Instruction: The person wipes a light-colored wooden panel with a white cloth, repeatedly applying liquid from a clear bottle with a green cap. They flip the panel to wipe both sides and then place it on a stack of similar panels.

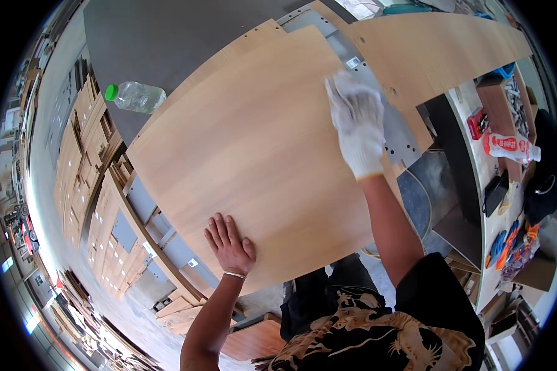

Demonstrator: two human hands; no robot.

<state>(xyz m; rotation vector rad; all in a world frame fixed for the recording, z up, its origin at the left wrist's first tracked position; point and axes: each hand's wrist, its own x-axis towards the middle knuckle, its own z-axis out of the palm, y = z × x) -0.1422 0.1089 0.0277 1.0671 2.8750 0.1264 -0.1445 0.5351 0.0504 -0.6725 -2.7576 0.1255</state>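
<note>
A large light wood-grain board (254,148) lies flat before me on top of other panels. My bare left hand (230,245) rests on its near left part, palm down with fingers spread, holding nothing. In a white knit glove, my right hand (354,120) is over the board's right edge. Motion blurs its fingers, and whether a cloth is under them cannot be made out. A grey panel (402,137) with small holes shows beneath the board on the right.
A clear bottle with a green cap (136,97) lies on the dark surface (167,37) at far left. Another wood-grain panel (439,52) sits at far right. A side bench (476,247) holds a red-and-white bottle (512,148) and a box of hardware (517,105). Panels are stacked at left (120,229).
</note>
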